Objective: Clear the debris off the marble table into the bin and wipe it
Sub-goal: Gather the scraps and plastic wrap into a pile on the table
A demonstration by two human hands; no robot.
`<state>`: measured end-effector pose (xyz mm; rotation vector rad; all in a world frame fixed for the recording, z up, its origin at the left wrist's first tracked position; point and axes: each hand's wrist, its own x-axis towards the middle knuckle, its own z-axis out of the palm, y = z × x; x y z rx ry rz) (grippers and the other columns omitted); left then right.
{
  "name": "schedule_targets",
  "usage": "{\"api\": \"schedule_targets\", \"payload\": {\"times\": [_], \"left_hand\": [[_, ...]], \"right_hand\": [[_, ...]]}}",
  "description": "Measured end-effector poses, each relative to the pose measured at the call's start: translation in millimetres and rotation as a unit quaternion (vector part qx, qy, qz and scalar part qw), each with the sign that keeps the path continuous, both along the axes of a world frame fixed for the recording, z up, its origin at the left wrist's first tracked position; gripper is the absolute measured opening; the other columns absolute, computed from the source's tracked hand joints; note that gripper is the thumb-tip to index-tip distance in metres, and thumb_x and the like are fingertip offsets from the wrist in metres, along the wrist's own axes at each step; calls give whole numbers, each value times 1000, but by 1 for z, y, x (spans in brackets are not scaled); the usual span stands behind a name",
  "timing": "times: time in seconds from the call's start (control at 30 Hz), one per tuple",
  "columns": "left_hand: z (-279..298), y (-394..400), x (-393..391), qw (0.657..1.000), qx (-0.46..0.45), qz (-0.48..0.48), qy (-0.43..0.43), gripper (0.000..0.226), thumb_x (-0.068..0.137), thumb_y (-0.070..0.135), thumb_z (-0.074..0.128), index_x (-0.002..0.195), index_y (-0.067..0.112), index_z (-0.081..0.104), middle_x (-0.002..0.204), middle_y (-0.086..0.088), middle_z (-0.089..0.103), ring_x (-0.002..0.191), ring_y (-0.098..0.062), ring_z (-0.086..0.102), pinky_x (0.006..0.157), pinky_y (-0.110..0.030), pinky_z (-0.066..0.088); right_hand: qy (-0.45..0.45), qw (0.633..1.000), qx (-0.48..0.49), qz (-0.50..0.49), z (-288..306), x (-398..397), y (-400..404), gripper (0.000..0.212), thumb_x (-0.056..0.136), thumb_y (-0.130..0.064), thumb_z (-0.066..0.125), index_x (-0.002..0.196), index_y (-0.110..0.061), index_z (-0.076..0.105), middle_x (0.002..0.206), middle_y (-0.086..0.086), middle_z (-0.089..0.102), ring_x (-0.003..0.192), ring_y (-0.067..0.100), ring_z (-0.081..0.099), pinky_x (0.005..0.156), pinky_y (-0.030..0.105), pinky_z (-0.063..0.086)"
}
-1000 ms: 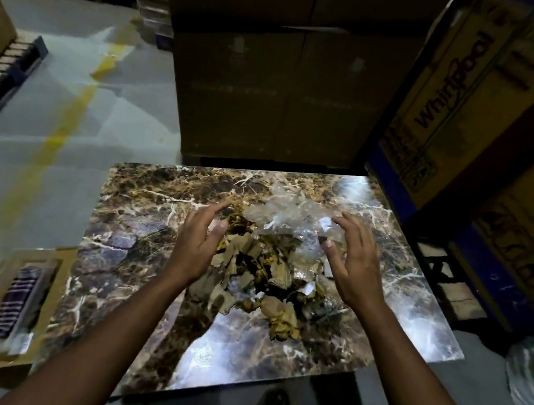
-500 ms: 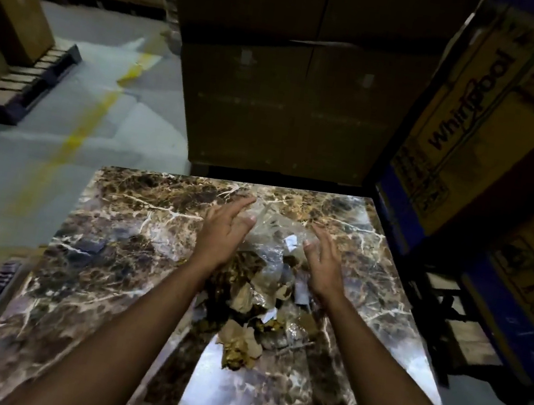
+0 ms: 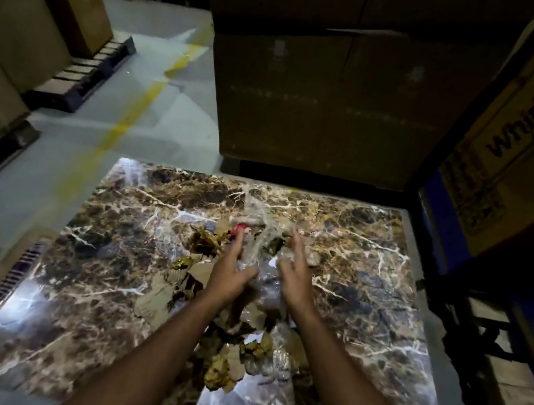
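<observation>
While torn cardboard debris (image 3: 175,296) litters the marble counter (image 3: 370,269), left hand (image 3: 230,276) and right hand (image 3: 292,275), fingers straight, press crumpled clear plastic (image 3: 257,211) between them.

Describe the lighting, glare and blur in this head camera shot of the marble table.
Head view: dim warehouse light, with the stacked brown cardboard boxes nearly black; bright bluish-white glare patches on the glossy brown veined marble table at its near left and near centre; the open left hand and right hand are motion-blurred over the clear crumpled plastic wrap; wide-angle bending tilts the yellow Whirlpool carton.
</observation>
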<state>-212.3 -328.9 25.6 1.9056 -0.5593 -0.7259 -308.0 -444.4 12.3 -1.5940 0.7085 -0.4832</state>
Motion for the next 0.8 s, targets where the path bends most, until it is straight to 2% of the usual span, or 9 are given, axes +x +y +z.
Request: {"api": "schedule_targets", "payload": {"times": [0.1,0.23,0.3,0.37,0.47,0.53,0.63,0.7,0.8], "left_hand": [[-4,-6,-1,1000,3,3,-7,52,96,13,61,145,26,50,145,-8,46,109,-11,57,69,-11,45],[7,-5,-7,985,-97,71,127,40,101,12,49,141,18,49,135,-10,47,104,-17,59,64,-19,53],[20,-1,-11,951,-148,95,252,37,102,28,43,134,14,54,118,-13,61,90,-20,68,59,-26,55],[31,1,-9,926,-165,107,323,42,107,37,31,110,13,65,91,-14,67,75,-18,70,61,-32,55],[34,8,5,909,-187,77,364,46,109,42,21,104,29,65,95,-4,74,92,-19,69,90,-42,51],[35,10,19,942,-132,46,305,49,107,50,24,104,30,68,102,-2,74,98,-20,67,98,-44,47],[24,2,55,999,8,45,21,27,102,39,51,103,23,73,101,-4,74,89,-20,68,75,-31,53],[21,-10,84,987,37,26,-154,15,96,30,63,110,27,68,110,1,69,95,-15,64,74,-27,50],[9,-40,118,945,101,-129,-283,50,91,34,67,137,42,50,143,1,51,131,-24,44,103,-46,44]], "right_hand": [[9,1000,19,21,-2,10,17,51,104,-18,44,131,-61,49,156,-10,37,132,16,50,103,49,53],[-11,996,81,21,-1,16,36,36,99,-40,52,129,-59,55,149,-6,48,124,17,59,96,49,57],[-18,997,60,38,5,18,43,41,96,-42,61,136,-46,55,151,-10,44,127,14,55,95,36,58],[5,999,-13,43,12,18,44,51,92,-32,71,138,-39,54,148,-17,43,123,0,49,90,15,50],[49,995,-85,17,9,14,36,53,82,-24,81,127,-39,58,132,-27,50,114,-13,47,85,7,42],[57,990,-131,-11,5,11,29,48,79,-19,80,116,-43,61,125,-28,56,113,-14,50,90,11,44],[52,990,-116,-59,-1,9,19,41,76,-19,76,103,-49,66,119,-22,65,111,-4,60,89,27,55],[44,993,-60,-91,-2,6,15,39,78,-17,75,101,-48,69,118,-14,68,106,10,66,78,33,62],[31,991,-16,-126,-8,2,12,40,81,-7,76,100,-41,69,118,-5,68,108,19,67,71,24,60]]}}
